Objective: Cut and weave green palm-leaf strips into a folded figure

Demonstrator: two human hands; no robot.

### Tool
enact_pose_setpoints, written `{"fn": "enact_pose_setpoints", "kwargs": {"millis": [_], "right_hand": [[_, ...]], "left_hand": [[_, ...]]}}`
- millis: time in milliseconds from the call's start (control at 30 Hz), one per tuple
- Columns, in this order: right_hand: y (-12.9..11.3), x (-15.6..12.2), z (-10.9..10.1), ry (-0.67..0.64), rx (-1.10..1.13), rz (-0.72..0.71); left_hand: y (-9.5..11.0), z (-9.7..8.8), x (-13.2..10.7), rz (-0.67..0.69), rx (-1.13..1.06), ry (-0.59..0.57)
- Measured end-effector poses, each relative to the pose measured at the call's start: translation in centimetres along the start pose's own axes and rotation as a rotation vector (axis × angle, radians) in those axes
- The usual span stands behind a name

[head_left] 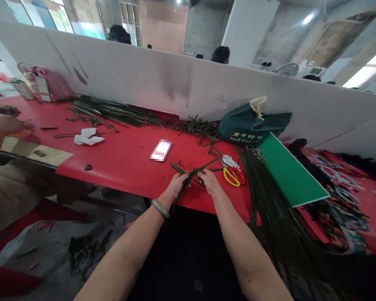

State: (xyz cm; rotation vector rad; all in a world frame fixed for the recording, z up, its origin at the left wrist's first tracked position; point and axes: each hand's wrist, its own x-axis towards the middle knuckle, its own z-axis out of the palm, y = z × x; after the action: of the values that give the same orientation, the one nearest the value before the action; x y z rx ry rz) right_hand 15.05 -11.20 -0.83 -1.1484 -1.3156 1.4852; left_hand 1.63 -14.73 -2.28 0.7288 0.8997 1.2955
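Long dark green leaf strips [192,172] cross one another between my hands, just above the front edge of the red table. My left hand [177,184] is closed on them from the left, with one strip hanging down past the wrist. From the right, my right hand [208,180] pinches the strips near where they cross. How the strips are woven or knotted is too small to make out. Right of my right hand lie scissors [232,177] with a yellow and a red handle, beside a crumpled white scrap [230,161].
A phone [161,150] lies ahead on the red table [122,154]. Leaf strips [113,110] and cut bits [199,126] line the white partition [144,75]. A green bag [247,125], green board [291,171] and long leaf bundle [269,200] stand right. At left are another person's hands [3,123].
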Motion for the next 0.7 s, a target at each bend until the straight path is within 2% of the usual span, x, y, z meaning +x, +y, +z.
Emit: {"fn": "enact_pose_setpoints", "kwargs": {"millis": [700], "right_hand": [[0.32,-0.18,0.24,0.014,-0.069,-0.012]], "left_hand": [[-0.37,-0.16,0.19,0.031,-0.102,-0.034]]}}
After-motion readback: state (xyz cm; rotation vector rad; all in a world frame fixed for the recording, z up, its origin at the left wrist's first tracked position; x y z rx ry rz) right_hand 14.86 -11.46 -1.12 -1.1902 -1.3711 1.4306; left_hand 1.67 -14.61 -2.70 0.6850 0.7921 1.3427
